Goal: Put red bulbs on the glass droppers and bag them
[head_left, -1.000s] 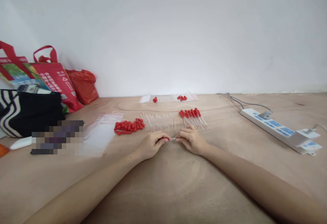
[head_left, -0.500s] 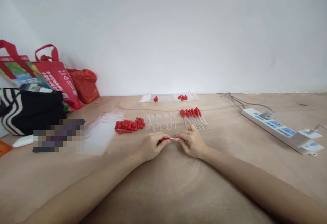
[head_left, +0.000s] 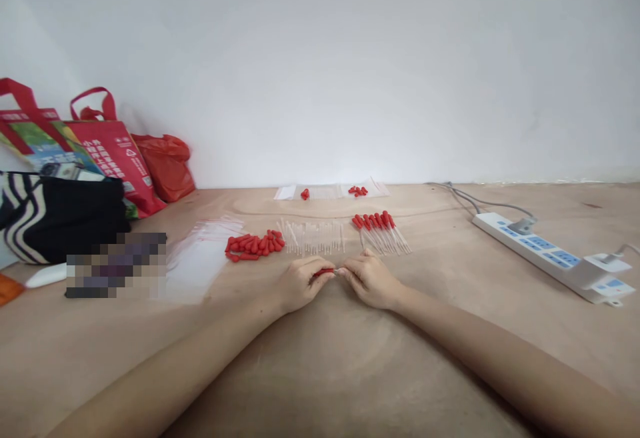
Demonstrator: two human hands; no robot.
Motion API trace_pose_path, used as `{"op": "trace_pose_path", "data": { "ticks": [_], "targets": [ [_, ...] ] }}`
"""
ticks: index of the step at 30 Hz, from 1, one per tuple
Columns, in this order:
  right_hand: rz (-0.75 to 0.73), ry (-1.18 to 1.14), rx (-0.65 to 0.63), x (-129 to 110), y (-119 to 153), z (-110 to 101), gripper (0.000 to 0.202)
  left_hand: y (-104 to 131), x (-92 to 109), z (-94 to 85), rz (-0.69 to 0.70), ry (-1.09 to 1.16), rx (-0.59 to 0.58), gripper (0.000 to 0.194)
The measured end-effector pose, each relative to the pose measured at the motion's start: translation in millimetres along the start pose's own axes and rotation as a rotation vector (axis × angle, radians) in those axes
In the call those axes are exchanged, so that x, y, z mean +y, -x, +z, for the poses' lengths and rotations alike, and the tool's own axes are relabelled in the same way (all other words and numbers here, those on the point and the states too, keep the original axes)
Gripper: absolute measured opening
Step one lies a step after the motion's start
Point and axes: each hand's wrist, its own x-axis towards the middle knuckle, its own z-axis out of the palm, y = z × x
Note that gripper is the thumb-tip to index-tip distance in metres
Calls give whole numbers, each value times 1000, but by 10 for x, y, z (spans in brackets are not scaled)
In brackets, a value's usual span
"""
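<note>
Between its thumb and fingers my left hand grips a red rubber bulb. My right hand pinches a thin clear tube, whose short visible end meets the bulb. The fingertips of both hands almost touch. Behind my left hand is a pile of red bulbs. Thin clear tubes lie in a row beyond my hands. To their right, several tubes with red bulbs on them lie side by side.
Clear plastic bags lie at the left, near a striped black cloth and red bags. Bags with red bulbs rest by the wall. A white power strip with grey cables is at the right.
My right hand has moved slightly left toward my left hand, and less of the clear tube shows between them. My left hand stays nearly still.
</note>
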Motion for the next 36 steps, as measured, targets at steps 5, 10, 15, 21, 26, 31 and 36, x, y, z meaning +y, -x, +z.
{"op": "trace_pose_path", "data": {
  "ticks": [5,10,15,21,26,31,36],
  "targets": [
    [23,122,41,96,4,-72,22,3,-142,-101,-62,-99,141,22],
    [517,107,313,464,-16,-138,19,53,-249,-160,-222,-179,148,18],
    [834,202,348,784,-66,-138,18,52,-228,-115,-230,-144,4,10],
    [919,246,291,838,-180,-21,19,41,-217,-124,-282,-173,-17,8],
    [930,302,265,835,-224,21,23,44,-215,-129,-306,-165,-29,7],
    [754,323,329,685,-265,37,21,29,-209,-105,-256,-201,13,7],
    [689,320,170,397,-471,124,24,-3,-306,-324,-343,-486,161,15]
  ]
}}
